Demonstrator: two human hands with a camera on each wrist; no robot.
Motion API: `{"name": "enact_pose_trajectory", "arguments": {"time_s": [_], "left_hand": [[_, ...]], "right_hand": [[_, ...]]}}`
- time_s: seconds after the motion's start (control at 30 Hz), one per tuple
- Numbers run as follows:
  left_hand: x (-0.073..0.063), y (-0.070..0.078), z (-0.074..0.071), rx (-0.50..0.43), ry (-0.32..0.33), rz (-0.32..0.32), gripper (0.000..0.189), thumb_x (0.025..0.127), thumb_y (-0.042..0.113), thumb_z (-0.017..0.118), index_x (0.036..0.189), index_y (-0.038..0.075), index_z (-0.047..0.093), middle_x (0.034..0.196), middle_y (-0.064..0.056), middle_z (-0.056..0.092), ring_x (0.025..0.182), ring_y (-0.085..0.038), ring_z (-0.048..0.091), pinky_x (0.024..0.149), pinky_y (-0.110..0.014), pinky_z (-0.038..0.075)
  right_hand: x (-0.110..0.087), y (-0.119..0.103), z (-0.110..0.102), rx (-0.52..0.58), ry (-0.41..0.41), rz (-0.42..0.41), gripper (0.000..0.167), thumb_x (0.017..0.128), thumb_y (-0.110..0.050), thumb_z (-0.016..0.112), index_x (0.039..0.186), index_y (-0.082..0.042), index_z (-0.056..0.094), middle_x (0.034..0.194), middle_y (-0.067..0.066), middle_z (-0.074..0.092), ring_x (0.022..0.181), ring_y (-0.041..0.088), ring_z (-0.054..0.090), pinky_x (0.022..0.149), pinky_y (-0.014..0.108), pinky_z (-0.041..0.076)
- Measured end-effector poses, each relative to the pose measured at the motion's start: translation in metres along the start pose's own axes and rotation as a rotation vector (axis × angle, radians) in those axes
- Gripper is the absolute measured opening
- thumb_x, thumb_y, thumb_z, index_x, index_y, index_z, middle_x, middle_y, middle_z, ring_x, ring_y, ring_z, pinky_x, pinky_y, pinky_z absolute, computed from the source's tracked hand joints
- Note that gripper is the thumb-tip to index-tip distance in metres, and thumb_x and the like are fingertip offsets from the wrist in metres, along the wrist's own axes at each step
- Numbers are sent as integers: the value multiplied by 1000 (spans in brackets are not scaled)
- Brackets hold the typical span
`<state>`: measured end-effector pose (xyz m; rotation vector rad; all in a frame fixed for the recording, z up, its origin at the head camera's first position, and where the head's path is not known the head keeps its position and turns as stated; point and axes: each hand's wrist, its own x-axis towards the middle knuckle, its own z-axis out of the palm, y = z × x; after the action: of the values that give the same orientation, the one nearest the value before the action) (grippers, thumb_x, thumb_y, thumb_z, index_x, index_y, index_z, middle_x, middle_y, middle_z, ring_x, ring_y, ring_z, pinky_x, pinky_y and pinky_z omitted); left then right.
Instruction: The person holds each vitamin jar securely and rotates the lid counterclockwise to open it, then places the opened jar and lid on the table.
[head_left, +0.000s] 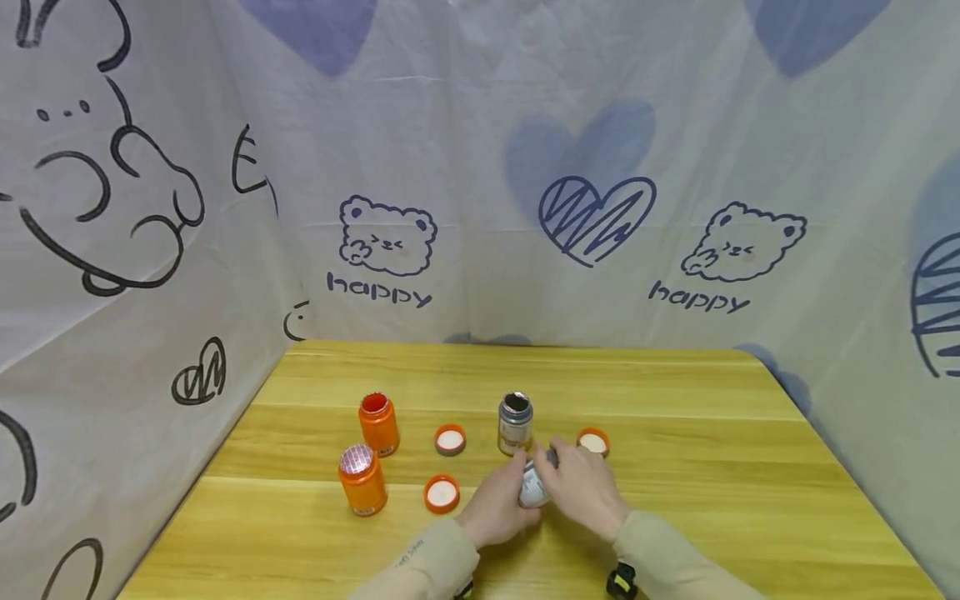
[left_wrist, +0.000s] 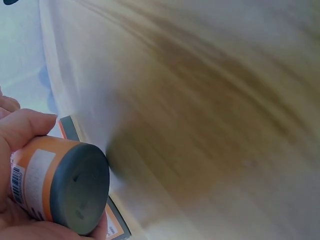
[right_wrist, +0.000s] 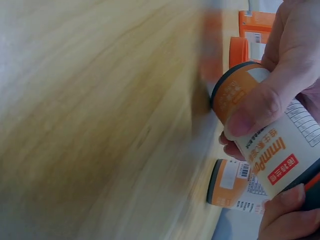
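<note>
Both hands are on one bottle (head_left: 533,490) with a white and orange label and a dark base, held tilted in front of the person. My left hand (head_left: 498,504) grips its body, the thumb lying across the label (right_wrist: 272,157) in the right wrist view. At the other end my right hand (head_left: 585,483) holds the dark cap (right_wrist: 313,192) with its fingers. The left wrist view looks onto the bottle's round base (left_wrist: 82,190). Just beyond the hands stands an uncapped grey bottle (head_left: 515,433), its mouth dark and edged with torn foil.
On the left, an uncapped orange bottle (head_left: 379,429) stands behind another orange bottle (head_left: 363,487) topped with patterned foil. Three loose caps lie on the wooden table (head_left: 675,400): one (head_left: 450,439) and another (head_left: 442,493) mid-left, the third (head_left: 593,441) behind the right hand.
</note>
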<state>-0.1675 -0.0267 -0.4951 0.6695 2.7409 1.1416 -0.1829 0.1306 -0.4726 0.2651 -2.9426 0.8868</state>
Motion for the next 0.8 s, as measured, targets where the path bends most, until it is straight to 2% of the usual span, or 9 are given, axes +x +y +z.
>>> {"name": "enact_pose_trajectory", "arguments": {"time_s": [0.4, 0.63, 0.8], "left_hand": [[0, -3, -3, -65, -34, 1, 63, 77, 4, 80, 131, 9, 47, 119, -9, 67, 106, -19, 65, 92, -34, 54], [0, -4, -4, -79, -50, 6, 63, 77, 4, 79, 131, 10, 46, 120, -8, 67, 108, -19, 65, 94, -34, 53], [1, -7, -7, -129, -101, 16, 68, 79, 5, 78, 137, 12, 43, 127, -8, 65, 113, -19, 63, 98, -34, 51]], "right_hand": [[3, 3, 3, -159, 115, -192, 23, 98, -25, 52, 78, -14, 56, 54, -4, 43, 46, 11, 38, 43, 25, 28], [3, 5, 5, -183, 121, -238, 20, 97, -22, 53, 83, -11, 60, 53, -5, 43, 45, 9, 37, 42, 24, 28], [1, 6, 3, -243, 130, -343, 18, 96, -22, 55, 99, -7, 65, 52, -6, 44, 44, 6, 34, 40, 22, 26]]}}
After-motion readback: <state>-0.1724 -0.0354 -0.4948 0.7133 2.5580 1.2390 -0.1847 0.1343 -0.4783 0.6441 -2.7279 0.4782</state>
